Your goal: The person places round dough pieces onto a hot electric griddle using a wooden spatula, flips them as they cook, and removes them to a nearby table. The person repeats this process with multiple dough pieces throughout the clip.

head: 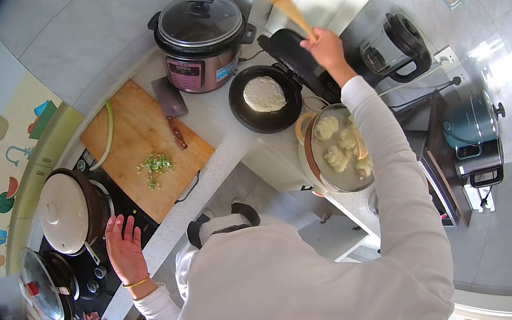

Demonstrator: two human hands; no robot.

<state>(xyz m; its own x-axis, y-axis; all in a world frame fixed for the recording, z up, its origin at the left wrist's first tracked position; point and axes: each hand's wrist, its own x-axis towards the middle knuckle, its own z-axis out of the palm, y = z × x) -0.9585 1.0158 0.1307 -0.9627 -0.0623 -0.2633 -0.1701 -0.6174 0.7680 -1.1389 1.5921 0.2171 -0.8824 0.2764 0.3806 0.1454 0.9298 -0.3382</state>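
My right hand (326,50) grips the handle of a wooden spatula (287,4), raised near the white window frame. Below and left of it, a flat round of pale dough (264,94) lies in a black electric griddle (242,117) whose black lid stands raised. My left hand (126,246) is held with fingers apart over the hob edge, holding nothing. Near it is a brown pot with a cream lid (63,213). A wooden cutting board (132,129) bears chopped green onion (156,167), a long onion stalk (109,132) and a cleaver (170,98), partly over its edge.
A glass-lidded electric cooker (204,43) stands behind the griddle. Beside my right sleeve, a glass-covered pot (339,152) shows twisted dough pieces. A blender (393,47) stands farther right. A glass-lidded pan (44,286) is on the hob (141,222). A cupboard door (269,165) stands ajar below the counter.
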